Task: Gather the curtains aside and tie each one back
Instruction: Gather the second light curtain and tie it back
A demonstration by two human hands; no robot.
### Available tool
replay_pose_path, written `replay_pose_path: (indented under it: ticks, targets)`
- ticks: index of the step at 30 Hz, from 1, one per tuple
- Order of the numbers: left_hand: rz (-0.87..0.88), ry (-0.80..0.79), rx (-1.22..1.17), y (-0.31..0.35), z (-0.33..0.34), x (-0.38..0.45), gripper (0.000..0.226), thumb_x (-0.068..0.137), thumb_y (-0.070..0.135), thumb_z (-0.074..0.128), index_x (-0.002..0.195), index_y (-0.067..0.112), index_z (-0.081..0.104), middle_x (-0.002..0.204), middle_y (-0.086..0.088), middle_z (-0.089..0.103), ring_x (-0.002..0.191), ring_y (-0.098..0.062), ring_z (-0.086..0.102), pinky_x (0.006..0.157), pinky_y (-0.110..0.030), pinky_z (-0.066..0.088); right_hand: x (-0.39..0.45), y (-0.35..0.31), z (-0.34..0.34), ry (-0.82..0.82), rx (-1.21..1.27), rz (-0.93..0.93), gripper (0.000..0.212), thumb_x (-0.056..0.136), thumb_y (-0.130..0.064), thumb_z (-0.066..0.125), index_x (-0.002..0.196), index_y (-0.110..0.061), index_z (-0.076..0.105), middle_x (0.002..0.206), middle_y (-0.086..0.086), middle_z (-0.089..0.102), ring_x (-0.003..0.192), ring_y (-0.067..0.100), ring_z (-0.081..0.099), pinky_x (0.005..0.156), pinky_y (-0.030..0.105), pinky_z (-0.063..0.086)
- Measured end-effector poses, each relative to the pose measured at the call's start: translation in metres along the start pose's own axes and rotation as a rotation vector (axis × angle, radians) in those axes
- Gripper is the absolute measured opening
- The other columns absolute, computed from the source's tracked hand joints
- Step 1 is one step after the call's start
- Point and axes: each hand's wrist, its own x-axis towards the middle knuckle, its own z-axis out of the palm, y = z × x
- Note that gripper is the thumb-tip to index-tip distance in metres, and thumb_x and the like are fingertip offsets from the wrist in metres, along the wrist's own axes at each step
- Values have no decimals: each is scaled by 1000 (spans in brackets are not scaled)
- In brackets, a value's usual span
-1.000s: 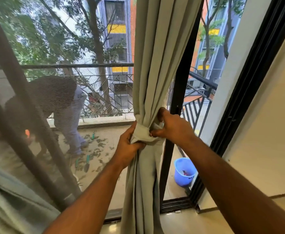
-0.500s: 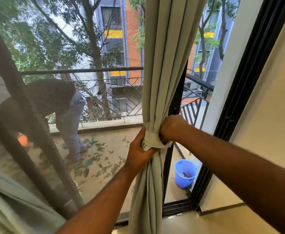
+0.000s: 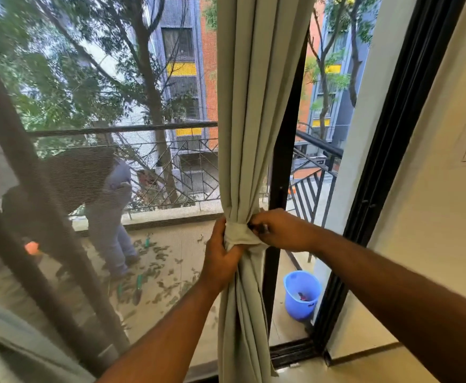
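Note:
A pale grey-green curtain point(image 3: 256, 106) hangs gathered into a narrow bundle in front of the black door frame. A band of the same cloth, the tieback point(image 3: 240, 234), wraps the bundle at waist height. My left hand point(image 3: 220, 258) grips the bundle and the tieback from the left, fingers closed around the cloth. My right hand point(image 3: 278, 230) pinches the tieback's right end, fingers closed on it. A second curtain point(image 3: 13, 346) shows only as a blurred fold at the lower left corner.
A black sliding door frame point(image 3: 281, 167) stands right behind the curtain, with a mesh screen point(image 3: 93, 189) to its left. On the balcony a person point(image 3: 110, 217) bends over; a blue bucket point(image 3: 302, 294) sits there. A cream wall point(image 3: 433, 203) rises on the right.
My view has shifted a little. My right hand has slid from the front of the tieback round to its right end; my left hand keeps its grip on the bundle.

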Motion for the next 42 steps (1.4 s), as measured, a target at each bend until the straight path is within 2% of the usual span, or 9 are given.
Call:
replay_pose_path:
  ticks: [7,12,17,21,25,30,34,39,42]
  targets:
    - [12,-32,41,0,5,4,48,80,9,58,120,35,52,113,27,65,108,2,61,90,-15,47,10,-5,-20,-447,-56,169,22,92,-16,50,73,-16,60,81,2,55,74,15,52,72,30,44]
    - [18,43,17,-4,-6,7,36,83,15,61,115,31,54,105,16,67,100,1,63,84,-11,48,-21,19,16,536,581,204,11,82,-21,74,80,-15,65,86,7,62,71,15,57,65,24,47]
    - [-15,12,34,-8,-10,8,46,82,8,63,123,25,50,106,13,67,102,-5,65,86,-21,51,-30,6,99,390,706,314,18,71,-17,84,82,-20,70,60,-19,64,55,-5,55,60,10,41]
    - [-102,-110,-24,-12,-12,4,83,73,-3,77,141,18,35,122,10,61,114,-4,60,88,-16,49,-17,9,99,482,800,246,12,87,-17,70,93,-27,70,84,-12,72,81,-3,66,76,15,49]
    - [-141,-237,77,-11,-18,11,59,69,-3,81,119,17,55,108,5,68,101,0,65,81,-13,50,-18,27,99,314,804,197,27,84,-36,70,108,-22,71,107,2,72,105,17,66,95,35,51]
    - [-197,-140,79,-15,-23,22,52,61,-14,82,100,17,65,85,15,74,81,3,69,72,-12,52,-29,67,87,190,616,308,46,72,-42,79,82,1,68,74,19,62,70,15,55,70,34,44]
    - [-173,-206,126,-13,-24,26,61,56,7,88,112,13,67,103,3,74,96,-11,69,85,-23,54,-38,85,94,67,422,407,40,77,-34,78,77,4,64,65,10,52,62,13,45,62,30,35]
    - [-183,-195,101,-15,-20,23,65,56,13,86,116,20,63,107,7,73,101,-10,68,88,-29,53,-23,77,88,236,305,355,25,78,-24,79,94,-6,72,88,15,66,73,12,53,69,28,41]
    - [-185,-146,112,-24,-19,12,78,61,22,88,130,27,52,119,7,67,111,-11,63,93,-32,52,-27,69,91,388,366,279,60,75,-18,80,130,-17,57,113,-5,54,87,-2,51,78,12,42]
